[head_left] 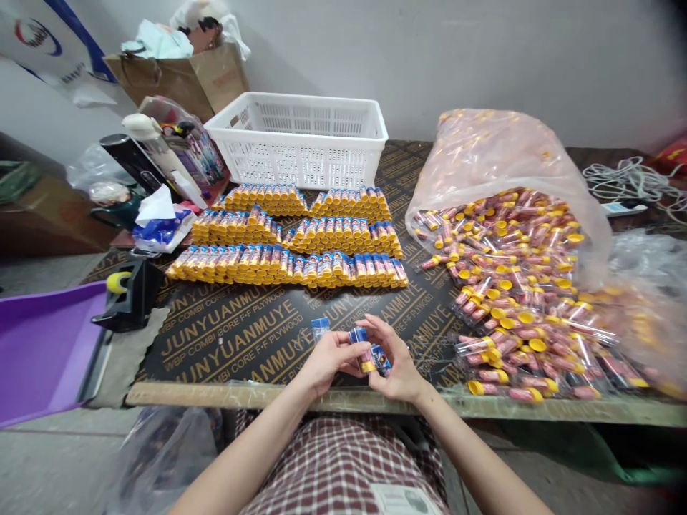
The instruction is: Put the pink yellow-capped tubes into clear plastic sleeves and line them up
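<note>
My left hand (pixel 333 360) is closed, thumb and fingers pinching a small clear tube (pixel 366 356) with a yellow cap and a blue printed label. Close against it, my right hand (pixel 398 366) curls its fingers around a blue printed piece (pixel 382 362), perhaps a label or wrapper; its far side is hidden. Just beyond my left hand, blue labels (pixel 320 327) lie on the dark plywood board. Several stacked rows of labelled tubes (pixel 290 268) stand farther back. To the right, unlabelled yellow-capped tubes (pixel 515 286) with pink contents spill from a large plastic bag (pixel 499 146).
A white plastic crate (pixel 300 154) stands behind the rows. At left are a black tape dispenser (pixel 132 297), a purple dustpan-like tray (pixel 48 350), bottles (pixel 142 154) and a tissue pack (pixel 164 225). White cables (pixel 633 179) lie at the back right. The board's front edge (pixel 257 395) runs before my lap.
</note>
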A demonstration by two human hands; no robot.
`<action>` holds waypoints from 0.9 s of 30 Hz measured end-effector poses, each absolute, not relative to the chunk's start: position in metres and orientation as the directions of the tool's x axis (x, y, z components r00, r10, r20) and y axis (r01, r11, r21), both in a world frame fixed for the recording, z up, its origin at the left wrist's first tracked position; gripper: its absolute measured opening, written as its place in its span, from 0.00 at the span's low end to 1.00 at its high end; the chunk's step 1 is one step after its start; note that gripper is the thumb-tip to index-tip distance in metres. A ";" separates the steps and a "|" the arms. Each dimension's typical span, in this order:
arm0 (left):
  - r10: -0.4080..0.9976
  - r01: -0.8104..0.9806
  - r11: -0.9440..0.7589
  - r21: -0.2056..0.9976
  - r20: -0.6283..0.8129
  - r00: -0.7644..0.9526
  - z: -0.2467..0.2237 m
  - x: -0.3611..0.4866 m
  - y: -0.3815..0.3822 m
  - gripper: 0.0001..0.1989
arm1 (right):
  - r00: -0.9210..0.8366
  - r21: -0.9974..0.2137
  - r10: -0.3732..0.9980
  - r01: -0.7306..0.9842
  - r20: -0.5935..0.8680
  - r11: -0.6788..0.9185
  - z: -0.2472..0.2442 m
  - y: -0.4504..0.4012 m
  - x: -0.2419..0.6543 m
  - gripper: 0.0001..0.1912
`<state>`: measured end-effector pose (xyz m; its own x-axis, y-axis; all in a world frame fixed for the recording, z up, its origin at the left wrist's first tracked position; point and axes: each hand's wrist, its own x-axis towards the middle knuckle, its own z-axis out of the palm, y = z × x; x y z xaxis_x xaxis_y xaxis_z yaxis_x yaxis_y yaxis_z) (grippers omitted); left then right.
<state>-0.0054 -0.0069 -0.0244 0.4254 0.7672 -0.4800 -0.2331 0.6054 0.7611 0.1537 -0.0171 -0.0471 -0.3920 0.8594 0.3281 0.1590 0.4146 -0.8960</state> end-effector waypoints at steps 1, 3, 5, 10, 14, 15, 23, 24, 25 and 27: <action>0.768 -0.228 0.601 0.766 -0.476 0.428 -0.025 -0.007 -0.005 0.19 | -0.400 -0.884 0.852 0.176 0.338 0.433 -0.046 -0.015 0.154 0.45; 0.791 -0.192 0.566 0.802 -0.461 0.402 -0.028 -0.013 0.001 0.20 | -0.413 -0.836 0.828 0.232 0.379 0.498 -0.041 -0.002 0.157 0.45; 0.865 -0.032 0.450 0.892 -0.427 0.263 -0.033 -0.025 0.012 0.19 | -0.396 -0.760 0.809 0.320 0.435 0.566 -0.034 0.023 0.160 0.44; 0.992 0.772 0.117 0.625 -0.103 -0.067 -0.054 -0.061 0.037 0.13 | -0.337 -0.538 0.824 0.633 0.455 0.556 -0.021 0.110 0.158 0.44; 0.992 0.868 0.065 0.492 -0.130 0.000 -0.066 -0.070 0.045 0.06 | -0.393 -0.385 0.842 0.759 0.371 0.524 -0.024 0.150 0.141 0.43; 0.990 0.865 0.066 0.498 -0.138 0.003 -0.068 -0.070 0.045 0.05 | -0.401 -0.364 0.841 0.770 0.363 0.524 -0.025 0.154 0.138 0.42; 0.997 0.655 0.073 0.753 -0.069 -0.032 -0.072 -0.074 0.044 0.07 | -0.145 -0.251 0.935 0.940 0.324 0.233 -0.025 0.160 0.218 0.27; 0.998 0.564 0.066 0.823 -0.058 -0.032 -0.072 -0.073 0.043 0.08 | -0.095 -0.242 0.944 0.954 0.315 0.177 -0.028 0.159 0.235 0.23; 0.998 0.462 0.069 0.884 -0.059 -0.035 -0.073 -0.071 0.042 0.08 | -0.069 -0.232 0.951 0.962 0.300 0.143 -0.032 0.157 0.250 0.20; 0.992 0.256 0.122 0.959 -0.114 -0.046 -0.073 -0.064 0.041 0.10 | -0.069 -0.216 0.960 0.967 0.273 0.131 -0.042 0.149 0.273 0.15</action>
